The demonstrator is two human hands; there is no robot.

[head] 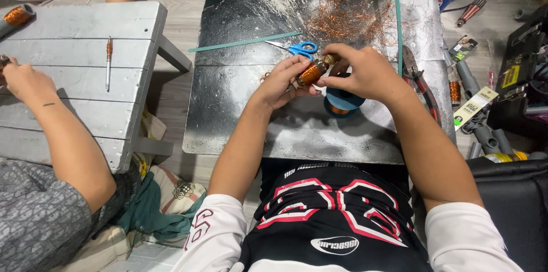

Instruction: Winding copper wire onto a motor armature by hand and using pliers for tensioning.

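Both hands share one grip on a copper-wound motor armature (pixel 314 70): the left hand (pixel 283 81) pinches its lower end, and the right hand (pixel 365 72) closes fingers over its upper end, holding it just above the dark metal counter (pixel 240 112). Just beyond the grip lie blue-handled scissors (pixel 297 49) and a tangle of loose copper wire (pixel 348 18); just below it sits a blue tape roll (pixel 342 102). Well left, another person's hand (pixel 25 81) rests on a grey bench (pixel 85 66).

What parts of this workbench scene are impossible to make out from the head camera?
- Copper-wound armature: its middle shows, but its ends are covered by the left hand and right hand.
- Blue tape roll: mostly hidden under the right hand.
- Co-worker's hand: what it grips is cut off at the left edge.
- Copper wire tangle: strands too fine to tell apart.
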